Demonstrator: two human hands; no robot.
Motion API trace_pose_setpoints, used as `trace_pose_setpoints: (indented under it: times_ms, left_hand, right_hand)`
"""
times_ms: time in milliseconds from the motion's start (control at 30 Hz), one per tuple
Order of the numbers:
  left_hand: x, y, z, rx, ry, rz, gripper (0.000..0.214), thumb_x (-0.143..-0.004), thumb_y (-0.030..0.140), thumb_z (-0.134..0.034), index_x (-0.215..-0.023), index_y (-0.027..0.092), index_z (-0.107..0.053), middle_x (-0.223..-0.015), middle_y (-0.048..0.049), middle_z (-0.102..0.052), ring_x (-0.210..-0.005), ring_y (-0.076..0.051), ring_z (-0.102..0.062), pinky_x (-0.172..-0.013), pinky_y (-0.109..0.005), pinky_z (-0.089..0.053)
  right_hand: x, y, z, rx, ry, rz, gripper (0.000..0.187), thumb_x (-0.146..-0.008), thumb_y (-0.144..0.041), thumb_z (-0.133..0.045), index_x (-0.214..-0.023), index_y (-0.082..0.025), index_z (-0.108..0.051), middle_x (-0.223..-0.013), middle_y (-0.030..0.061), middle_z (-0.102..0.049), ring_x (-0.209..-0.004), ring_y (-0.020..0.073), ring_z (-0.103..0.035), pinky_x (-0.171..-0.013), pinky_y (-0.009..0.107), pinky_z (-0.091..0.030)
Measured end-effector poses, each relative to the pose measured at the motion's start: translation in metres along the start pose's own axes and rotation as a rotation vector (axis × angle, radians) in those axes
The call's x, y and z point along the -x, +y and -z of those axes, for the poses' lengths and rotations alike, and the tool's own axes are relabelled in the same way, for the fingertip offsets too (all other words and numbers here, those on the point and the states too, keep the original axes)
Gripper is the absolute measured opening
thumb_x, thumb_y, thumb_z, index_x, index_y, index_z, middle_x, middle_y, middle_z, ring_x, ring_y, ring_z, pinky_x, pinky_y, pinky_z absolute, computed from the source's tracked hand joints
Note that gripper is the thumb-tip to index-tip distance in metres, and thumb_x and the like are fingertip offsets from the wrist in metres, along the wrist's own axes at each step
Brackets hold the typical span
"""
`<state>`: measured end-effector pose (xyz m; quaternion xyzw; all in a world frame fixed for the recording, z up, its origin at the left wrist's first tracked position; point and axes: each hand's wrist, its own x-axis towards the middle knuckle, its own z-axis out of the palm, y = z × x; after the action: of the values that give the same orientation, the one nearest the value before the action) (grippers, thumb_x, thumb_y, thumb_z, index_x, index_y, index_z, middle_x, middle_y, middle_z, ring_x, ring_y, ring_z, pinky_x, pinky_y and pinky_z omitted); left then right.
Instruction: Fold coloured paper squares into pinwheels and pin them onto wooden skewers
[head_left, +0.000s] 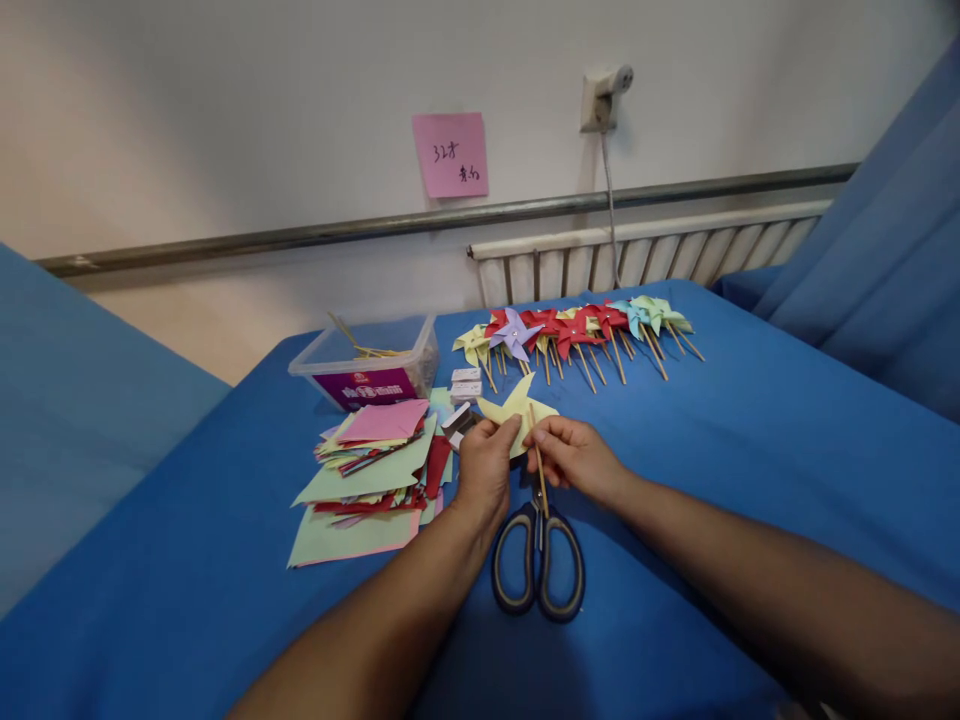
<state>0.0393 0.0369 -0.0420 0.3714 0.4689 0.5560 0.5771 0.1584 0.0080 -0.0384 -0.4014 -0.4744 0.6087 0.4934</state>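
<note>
Between my hands is a pale yellow paper pinwheel [515, 402]. My left hand [486, 465] is closed on its lower left side, thumb on the paper. My right hand [574, 455] pinches a thin wooden stick [541, 470], whose upper end lies against the pinwheel. Whether stick and paper are joined I cannot tell. Directly below, scissors [538, 560] with dark handles lie on the blue cloth, their blades partly hidden by the hands and stick. Just left of my left hand is a small dark and white object [457, 422], partly covered.
Stacks of coloured paper [352, 540] lie to the left. Behind them stands a clear plastic box [420, 360] with sticks inside. Small white boxes [466, 384] sit beside it. Several finished pinwheels [574, 330] lie along the back, near the radiator [652, 255]. Blue curtains [885, 240] hang at both sides.
</note>
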Motion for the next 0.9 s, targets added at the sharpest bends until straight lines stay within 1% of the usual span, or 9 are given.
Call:
trace_pose_setpoints:
  times_ms: [100,200,267,333,467,600,767,833,900]
  left_hand:
    - [0.002,0.001,0.000,0.031,0.008,0.019,0.028,-0.060,0.035,-0.076,-0.070,0.012,-0.063,-0.063,-0.0034,-0.065,-0.054,-0.014,-0.057,-0.056,-0.027,-0.045]
    - [0.004,0.003,-0.002,0.069,0.010,0.035,0.030,-0.059,0.035,-0.076,-0.074,0.011,-0.064,-0.068,-0.0059,-0.068,-0.057,-0.015,-0.060,-0.058,-0.028,-0.046]
    - [0.005,0.005,-0.003,0.096,-0.001,0.041,0.032,-0.059,0.034,-0.077,-0.077,0.011,-0.065,-0.072,-0.0072,-0.069,-0.060,-0.016,-0.062,-0.060,-0.029,-0.047]
    - [0.007,0.007,-0.004,0.125,-0.004,0.051,0.031,-0.058,0.033,-0.077,-0.077,0.011,-0.065,-0.072,-0.0069,-0.069,-0.062,-0.016,-0.062,-0.061,-0.029,-0.047]
    - [0.008,0.009,-0.004,0.140,-0.007,0.057,0.024,-0.061,0.030,-0.075,-0.072,0.012,-0.063,-0.064,-0.0037,-0.065,-0.056,-0.013,-0.056,-0.057,-0.026,-0.044]
    - [0.009,0.011,-0.003,0.145,-0.005,0.066,0.021,-0.063,0.030,-0.073,-0.069,0.014,-0.061,-0.058,-0.0009,-0.060,-0.051,-0.011,-0.051,-0.053,-0.025,-0.040]
    - [0.012,0.014,-0.003,0.147,0.014,0.096,0.024,-0.061,0.031,-0.074,-0.064,0.016,-0.057,-0.050,0.0026,-0.054,-0.045,-0.010,-0.047,-0.050,-0.025,-0.038]
    - [0.013,0.015,-0.003,0.132,0.035,0.101,0.024,-0.061,0.031,-0.075,-0.063,0.017,-0.056,-0.048,0.0040,-0.052,-0.043,-0.009,-0.044,-0.048,-0.024,-0.036]
    - [0.014,0.016,-0.003,0.116,0.058,0.095,0.024,-0.061,0.031,-0.074,-0.062,0.017,-0.055,-0.047,0.0048,-0.050,-0.042,-0.008,-0.043,-0.047,-0.023,-0.035]
  right_hand:
    - [0.004,-0.007,-0.001,-0.200,0.044,0.013,0.029,-0.078,-0.046,-0.062,-0.079,-0.018,-0.054,-0.070,-0.0009,-0.065,-0.043,0.0059,-0.052,-0.037,0.016,-0.038]
    - [0.009,-0.018,-0.002,-0.331,0.123,0.051,0.028,-0.075,-0.042,-0.068,-0.081,-0.018,-0.055,-0.078,-0.0005,-0.064,-0.057,0.0080,-0.061,-0.046,0.017,-0.046]
    - [0.013,-0.024,-0.003,-0.351,0.189,0.085,0.028,-0.074,-0.040,-0.070,-0.082,-0.019,-0.055,-0.077,-0.0016,-0.062,-0.063,0.0095,-0.063,-0.051,0.018,-0.049]
    - [0.015,-0.026,-0.004,-0.327,0.238,0.133,0.027,-0.074,-0.040,-0.070,-0.083,-0.019,-0.055,-0.071,-0.0034,-0.059,-0.062,0.0099,-0.062,-0.053,0.019,-0.050]
    - [0.018,-0.021,-0.007,-0.259,0.238,0.209,0.023,-0.080,-0.041,-0.064,-0.088,-0.021,-0.055,-0.065,-0.0053,-0.057,-0.053,0.0098,-0.061,-0.049,0.021,-0.048]
    - [0.021,-0.015,-0.009,-0.246,0.142,0.193,0.021,-0.083,-0.039,-0.061,-0.093,-0.021,-0.059,-0.067,-0.0032,-0.061,-0.053,0.0106,-0.062,-0.049,0.022,-0.047]
    - [0.031,-0.019,-0.008,-0.206,-0.141,0.157,0.021,-0.081,-0.033,-0.063,-0.097,-0.019,-0.065,-0.078,0.0018,-0.066,-0.063,0.0135,-0.065,-0.059,0.026,-0.050]
    - [0.035,-0.020,-0.008,-0.201,-0.254,0.091,0.025,-0.081,-0.035,-0.063,-0.100,-0.018,-0.065,-0.085,0.0047,-0.068,-0.071,0.0157,-0.067,-0.065,0.029,-0.052]
    - [0.037,-0.019,-0.009,-0.183,-0.314,0.011,0.027,-0.082,-0.039,-0.061,-0.098,-0.017,-0.065,-0.086,0.0058,-0.068,-0.071,0.0152,-0.067,-0.066,0.029,-0.052]
